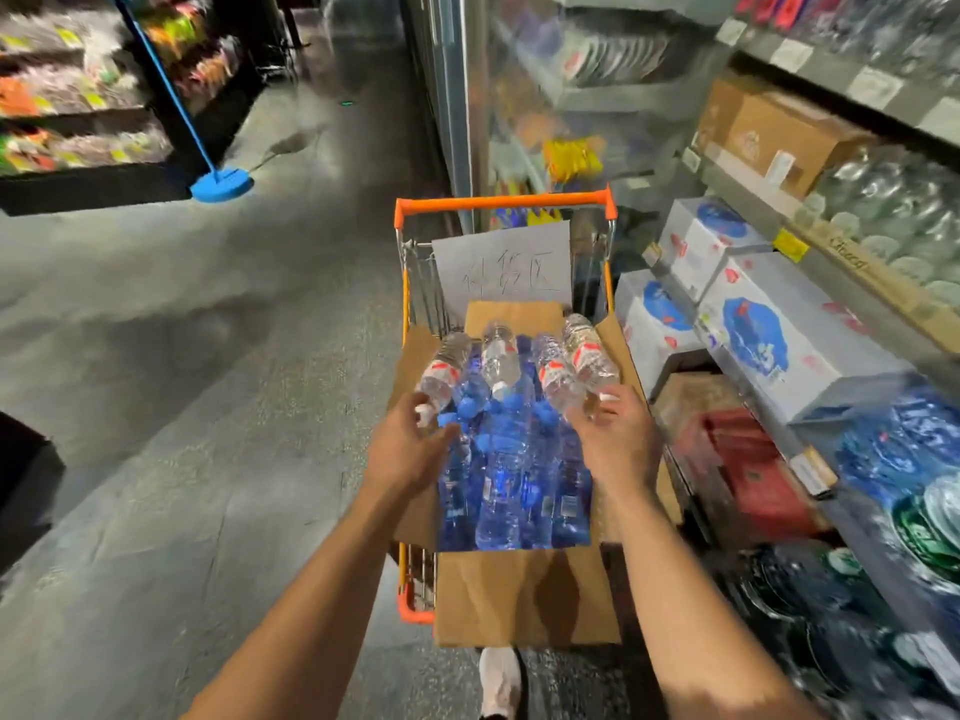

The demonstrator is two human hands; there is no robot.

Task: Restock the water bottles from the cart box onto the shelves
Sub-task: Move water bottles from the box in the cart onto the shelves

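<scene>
Four clear water bottles with red-and-white labels [558, 379] lie across the top of the load in the cardboard box [524, 595], caps toward the person. Under them: blue-capped bottles [506, 459], packed close, count not readable.

Left hand [410, 446]: grip partly open, fingers loosely curved at the cap end of the outermost left bottle [441, 376]. Fingertips touch or nearly touch it; contact not resolved, nothing clearly held.

Right hand [615, 441]: grip curled round the cap ends of the two right bottles; thumb and fingers blurred, so which of the two it actually holds cannot be told.

The box sits in an orange-framed wire cart [504, 202]. Beyond the grips, a white handwritten paper sign [501, 267] stands against the far cart wall; characters too smeared to read.

Right of the right grip: shelves [857, 90] with white-and-blue cartons [769, 340], a brown carton [769, 132], a red crate [753, 470] lower down, and wrapped bottle packs, heavily motion-blurred and cut by the frame edge.

Left of the left grip: grey floor [182, 381], a blue mop [221, 184], snack racks [78, 96] further off. A white shoe [498, 683] shows below the box.
</scene>
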